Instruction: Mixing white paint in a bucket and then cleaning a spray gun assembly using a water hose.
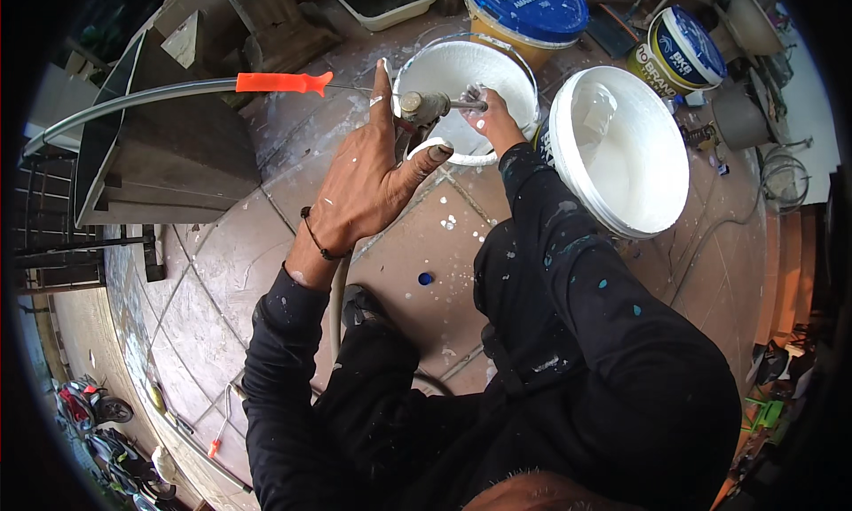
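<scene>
In front of me, my right hand [493, 119] has its paint-marked fingers closed around the rod end of a worn, round-bodied metal fitting [424, 108]. My left hand [368, 169] is at the fitting's other side, index finger and thumb stretched apart; its other fingers look curled underneath, mostly hidden. Past the left fingertips runs a thin metal shaft from an orange handle [282, 83], which lines up with a long grey tube [133, 101]. Below the hands is a white bucket [524, 76] coated with white paint. A beige hose [336, 311] passes under my left wrist.
A second white bucket [652, 156], whitened inside, leans at my right forearm. Lidded paint tubs [528, 10] and a white basin [390, 16] stand behind. A grey box-like piece [182, 147] is at left. A blue cap [425, 279] and another orange-handled tool [216, 446] lie on the tiles.
</scene>
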The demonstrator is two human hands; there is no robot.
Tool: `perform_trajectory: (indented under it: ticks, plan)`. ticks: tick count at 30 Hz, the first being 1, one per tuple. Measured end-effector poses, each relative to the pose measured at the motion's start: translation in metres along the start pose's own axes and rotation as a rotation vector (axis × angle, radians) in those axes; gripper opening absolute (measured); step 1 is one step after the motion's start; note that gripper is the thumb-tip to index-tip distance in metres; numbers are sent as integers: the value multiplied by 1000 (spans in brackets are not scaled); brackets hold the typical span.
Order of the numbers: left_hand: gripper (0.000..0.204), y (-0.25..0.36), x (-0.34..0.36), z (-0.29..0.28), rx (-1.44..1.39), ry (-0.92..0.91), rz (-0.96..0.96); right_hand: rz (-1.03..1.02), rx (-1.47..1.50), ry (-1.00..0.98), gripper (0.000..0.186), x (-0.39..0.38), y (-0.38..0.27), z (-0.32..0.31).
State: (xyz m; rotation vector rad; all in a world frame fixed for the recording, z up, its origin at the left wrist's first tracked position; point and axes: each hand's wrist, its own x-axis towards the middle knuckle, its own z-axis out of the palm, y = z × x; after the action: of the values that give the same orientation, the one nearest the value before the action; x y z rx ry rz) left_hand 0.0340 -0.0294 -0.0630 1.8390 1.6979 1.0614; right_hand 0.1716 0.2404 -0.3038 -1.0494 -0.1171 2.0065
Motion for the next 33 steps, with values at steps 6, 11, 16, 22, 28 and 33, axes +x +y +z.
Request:
perform_trajectory:
  ticks: [6,11,16,22,28,33]
  plan:
    - [116,-2,1,0,24,1,-17,8,-82,-48,22,2,-1,-3]
    - [116,-8,2,1,72,6,-37,83,-10,-5,21,12,5,-5]
    - [116,-12,3,3,90,15,-27,65,-594,-14,8,23,8,-13]
    - [116,-13,6,0,74,45,-16,-130,-641,-113,10,9,28,1]
    - [119,-15,6,-3,56,86,18,-147,-797,13,7,21,30,-7]
    - [117,-16,3,-3,82,116,20,-377,-929,-22,13,51,38,-24]
